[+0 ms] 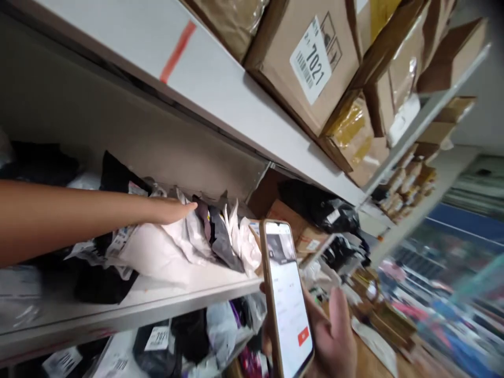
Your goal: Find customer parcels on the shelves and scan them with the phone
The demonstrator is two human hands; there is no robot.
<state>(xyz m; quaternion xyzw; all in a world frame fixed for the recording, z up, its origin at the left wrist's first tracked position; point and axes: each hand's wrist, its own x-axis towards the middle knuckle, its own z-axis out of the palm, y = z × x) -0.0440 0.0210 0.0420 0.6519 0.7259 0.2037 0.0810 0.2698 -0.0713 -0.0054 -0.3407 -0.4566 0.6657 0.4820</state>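
My left hand (173, 210) reaches in from the left over a row of mailing bags on a shelf. A stretched-out digit rests at the top edges of the white plastic mailing bags (157, 252); the other fingers are largely hidden. Just right of it stand a dark grey mailing bag (224, 244) and more white ones, upright and leaning on each other. My right hand (331, 336) is closed around a smartphone (287, 304) in a brown-edged case. Its lit screen has a camera picture at the top and a red button near the bottom.
Cardboard boxes (291, 68), one labelled 7021, stand on the shelf above, behind its white front edge (220, 100). Labelled parcels (151, 349) fill the level below. Black bags (323, 205) lie farther right. The aisle on the right is blurred.
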